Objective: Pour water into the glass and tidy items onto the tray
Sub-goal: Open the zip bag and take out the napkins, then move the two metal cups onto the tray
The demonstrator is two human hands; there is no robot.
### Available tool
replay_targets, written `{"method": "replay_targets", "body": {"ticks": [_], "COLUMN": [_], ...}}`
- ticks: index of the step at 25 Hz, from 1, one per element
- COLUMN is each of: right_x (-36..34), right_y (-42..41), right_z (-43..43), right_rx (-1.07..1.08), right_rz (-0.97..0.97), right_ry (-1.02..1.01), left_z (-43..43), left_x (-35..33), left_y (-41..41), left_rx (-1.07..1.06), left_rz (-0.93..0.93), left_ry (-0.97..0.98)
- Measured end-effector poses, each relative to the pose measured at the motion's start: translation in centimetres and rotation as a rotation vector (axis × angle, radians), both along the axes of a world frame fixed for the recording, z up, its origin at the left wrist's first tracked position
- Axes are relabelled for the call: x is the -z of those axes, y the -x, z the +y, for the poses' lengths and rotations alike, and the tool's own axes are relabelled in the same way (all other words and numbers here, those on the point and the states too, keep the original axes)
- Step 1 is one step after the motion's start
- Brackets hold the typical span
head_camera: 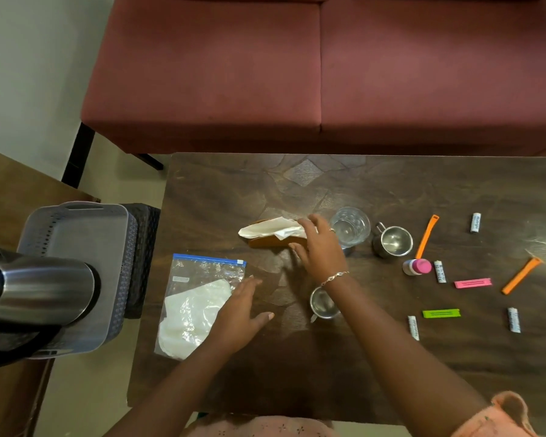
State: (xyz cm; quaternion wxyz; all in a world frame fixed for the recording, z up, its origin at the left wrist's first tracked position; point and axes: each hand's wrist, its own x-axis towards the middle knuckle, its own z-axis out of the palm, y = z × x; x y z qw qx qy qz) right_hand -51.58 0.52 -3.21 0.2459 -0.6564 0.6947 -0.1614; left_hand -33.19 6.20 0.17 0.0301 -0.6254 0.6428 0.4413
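Note:
A clear glass (pixel 350 227) stands on the dark table (pixel 391 190), just right of my right hand (pixel 320 247). That hand hovers with fingers spread over a brown holder (pixel 271 241) with white tissue (pixel 270 230) on it; whether it grips the tissue I cannot tell. My left hand (pixel 238 313) lies flat and open by a zip bag (pixel 199 302) holding white paper. A steel kettle (pixel 35 291) sits at the far left, over a grey basket tray (pixel 85 234). Two small steel cups (pixel 393 241) (pixel 323 302) stand on the table.
To the right lie orange clips (pixel 426 236), a pink clip (pixel 472 283), a green clip (pixel 441 313), several white batteries (pixel 440 271) and a small pink-capped bottle (pixel 418 266). A red sofa (pixel 297 74) runs along the table's far edge.

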Motion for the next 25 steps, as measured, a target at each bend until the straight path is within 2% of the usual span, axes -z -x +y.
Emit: {"method": "replay_targets", "body": {"ticks": [3, 6, 8, 11, 14, 17, 21, 25], "right_x": [-0.6, -0.7, -0.6, 0.5, 1.8, 2.6, 3.2, 2.7], "right_y": [5.1, 11.0, 14.7, 18.9, 20.0, 19.6, 19.5, 20.2], "right_z": [3.7, 5.7, 5.3, 2.0, -1.3, -3.4, -5.1, -5.5], "right_rx": [0.179, 0.323, 0.368, 0.184, -0.223, -0.485, -0.607, -0.518], "right_rz": [-0.103, -0.047, 0.028, 0.176, 0.385, 0.554, 0.736, 0.821], "right_ry": [0.147, 0.204, 0.15, -0.059, -0.347, -0.474, -0.482, -0.512], "left_z": [0.8, 1.4, 1.6, 1.9, 2.2, 2.1, 2.3, 2.7], "left_x": [0.5, 1.4, 2.1, 3.3, 4.7, 5.9, 7.5, 8.5], "left_y": [0.9, 2.2, 3.2, 5.0, 5.9, 6.4, 7.1, 8.0], "left_rx": [0.018, 0.004, -0.041, -0.063, -0.108, -0.144, -0.113, -0.151], "left_rz": [-0.005, -0.009, 0.0, 0.02, 0.054, 0.102, 0.136, 0.169], "left_ry": [-0.015, -0.088, -0.184, -0.278, -0.411, -0.489, -0.511, -0.512]}}
